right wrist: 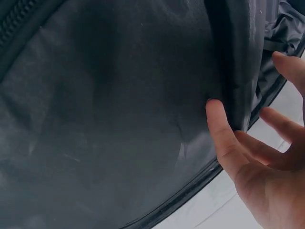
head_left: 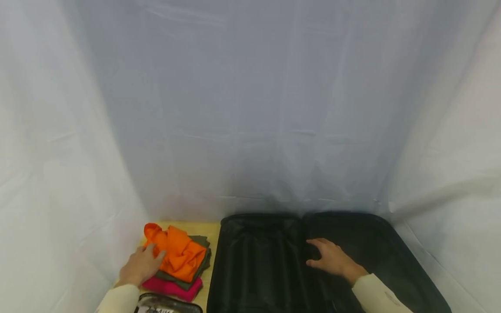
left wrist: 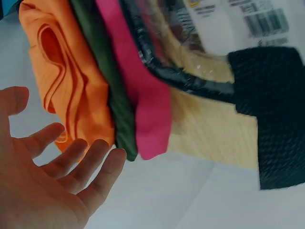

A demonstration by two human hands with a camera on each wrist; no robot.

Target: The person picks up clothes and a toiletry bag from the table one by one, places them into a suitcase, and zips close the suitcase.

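Left hand (head_left: 141,265): fingers (left wrist: 90,160) lying apart, relaxed, touching the orange garment (head_left: 176,252).
Right hand (head_left: 332,258): fingers (right wrist: 220,125) spreading flat on the suitcase (head_left: 258,261) lining.
Garments: three lying stacked at the table's (head_left: 209,230) left edge: orange, olive garment (left wrist: 107,81), pink garment (head_left: 172,288).
Suitcase: one, lying open alongside.

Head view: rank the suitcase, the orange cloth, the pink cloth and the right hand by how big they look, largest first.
1. Suitcase, by far the largest.
2. Orange cloth.
3. Right hand and pink cloth: too close to rank, as the pink cloth lies mostly hidden under the stack.
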